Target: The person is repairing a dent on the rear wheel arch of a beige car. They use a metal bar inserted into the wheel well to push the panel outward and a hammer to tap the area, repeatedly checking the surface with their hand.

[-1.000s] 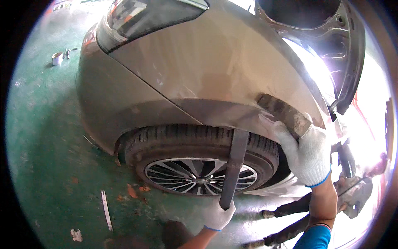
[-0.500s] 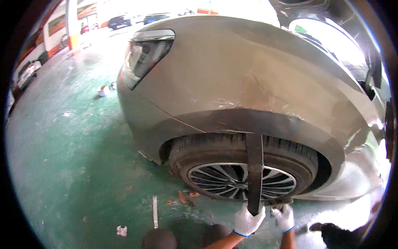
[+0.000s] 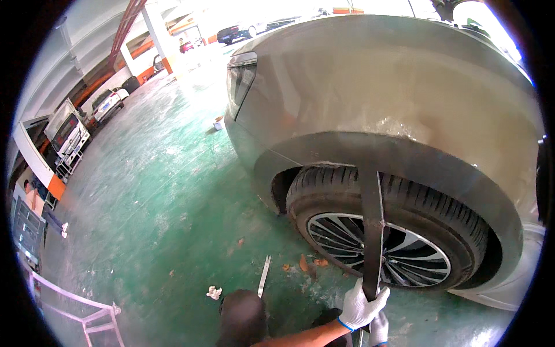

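My left hand, in a white knit glove with a blue cuff, is closed round the lower end of a long, flat dark bar. The bar rises across the spoked wheel and its tyre to the dark wheel-arch edge of a grey-beige car. My right hand, gloved alike, is just below and behind the left, near a thin metal rod or edge. Most of its fingers are hidden, so its hold does not show. Scuffed, pale marks show on the fender above the arch.
A flat, pale metal tool and a crumpled white scrap lie on the green floor near my knee. Dry leaves rest by the tyre. A pink metal frame stands at lower left; a person is at far left.
My view has swung left, so the car appears farther right. The left hand keeps its grip on the bar. My right hand has come from beside the left to just below and behind it.
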A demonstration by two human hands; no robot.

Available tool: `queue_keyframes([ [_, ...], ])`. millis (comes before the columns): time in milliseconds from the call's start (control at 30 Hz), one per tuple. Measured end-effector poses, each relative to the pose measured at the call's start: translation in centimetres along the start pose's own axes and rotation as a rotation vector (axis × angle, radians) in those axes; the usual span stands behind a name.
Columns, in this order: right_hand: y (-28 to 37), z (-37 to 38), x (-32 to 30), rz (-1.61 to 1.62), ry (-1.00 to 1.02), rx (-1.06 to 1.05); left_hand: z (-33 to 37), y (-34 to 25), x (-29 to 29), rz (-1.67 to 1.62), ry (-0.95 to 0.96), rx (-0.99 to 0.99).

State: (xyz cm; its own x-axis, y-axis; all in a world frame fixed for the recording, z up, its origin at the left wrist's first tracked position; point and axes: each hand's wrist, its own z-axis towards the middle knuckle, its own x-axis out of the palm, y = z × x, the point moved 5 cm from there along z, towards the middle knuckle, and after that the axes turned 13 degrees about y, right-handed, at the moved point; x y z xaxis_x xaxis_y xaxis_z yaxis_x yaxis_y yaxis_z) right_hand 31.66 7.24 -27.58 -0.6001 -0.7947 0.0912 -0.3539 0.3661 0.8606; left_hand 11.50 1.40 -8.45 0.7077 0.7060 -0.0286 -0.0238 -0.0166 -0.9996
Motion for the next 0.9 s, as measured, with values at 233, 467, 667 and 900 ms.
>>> queue_keyframes([
  [233, 15.0, -3.8, 7.4, -0.217, 0.367, -0.229, 0.4, -2.0, -1.2, 0.175, 0.07, 0.056],
  [467, 18.4, -6.3, 10.2, -0.317, 0.125, -0.044, 6.5, -11.8, -4.0, 0.071, 0.056, 0.113],
  [667, 18.0, -8.0, 9.5, -0.44, 0.23, -0.209, 8.9, -12.3, -3.9, -0.127, 0.127, 0.057],
  [900, 18.8, -9.8, 9.7, -0.435, 0.193, -0.102, 7.8, -13.1, -3.3, -0.373, 0.207, -0.036],
])
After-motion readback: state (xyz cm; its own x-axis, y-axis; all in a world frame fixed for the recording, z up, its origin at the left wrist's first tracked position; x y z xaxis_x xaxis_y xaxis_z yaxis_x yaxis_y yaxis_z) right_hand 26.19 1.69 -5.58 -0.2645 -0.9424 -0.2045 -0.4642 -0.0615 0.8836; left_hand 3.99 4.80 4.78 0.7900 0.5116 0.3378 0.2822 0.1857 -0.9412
